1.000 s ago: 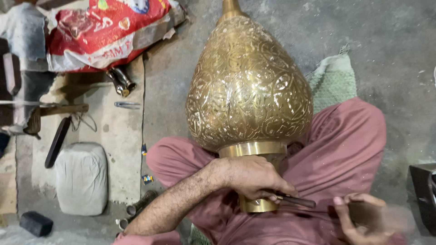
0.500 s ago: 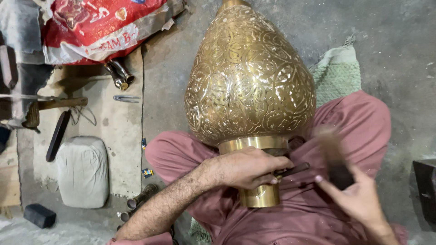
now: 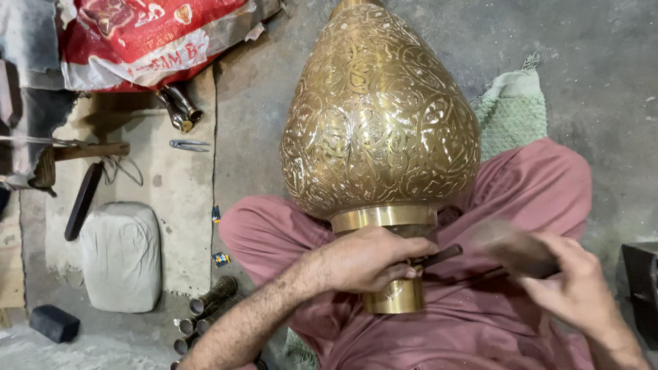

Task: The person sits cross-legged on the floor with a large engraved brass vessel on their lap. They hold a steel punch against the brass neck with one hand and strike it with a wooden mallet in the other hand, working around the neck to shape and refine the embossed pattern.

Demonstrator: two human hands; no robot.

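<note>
Head view, looking down on a seated person in dusty-pink trousers (image 3: 541, 185) on a grey concrete floor (image 3: 603, 62). A large engraved brass vessel (image 3: 380, 116), pear-shaped and covered in scrolling ornament, lies across the lap with its plain neck collar (image 3: 384, 218) and narrow cylindrical foot (image 3: 394, 298) toward the wearer and its tapered end pointing away.

The left hand (image 3: 373, 259) is closed around a slim dark chisel (image 3: 439, 257), fingers curled over it and resting on the vessel's neck between collar and foot; the chisel's free end projects to the right. The right hand (image 3: 576, 288) is closed around the handle of a hammer (image 3: 510, 243), which is motion-blurred; its head appears to sit just beside the chisel's end, though contact cannot be confirmed.

A green woven mat (image 3: 514, 109) shows behind the vessel at right. To the left, a pale slab (image 3: 175, 205) carries a red printed sack (image 3: 144, 38), two short metal tubes (image 3: 178, 106), small tweezers (image 3: 188, 144), a wooden-handled tool (image 3: 89, 151), a dark flat bar (image 3: 82, 200) and a grey stuffed pad (image 3: 122, 255). Near the left knee lie several ribbed metal tubes (image 3: 209, 312); a black block (image 3: 55, 323) sits at lower left, and a dark box (image 3: 641, 281) at the right edge.
</note>
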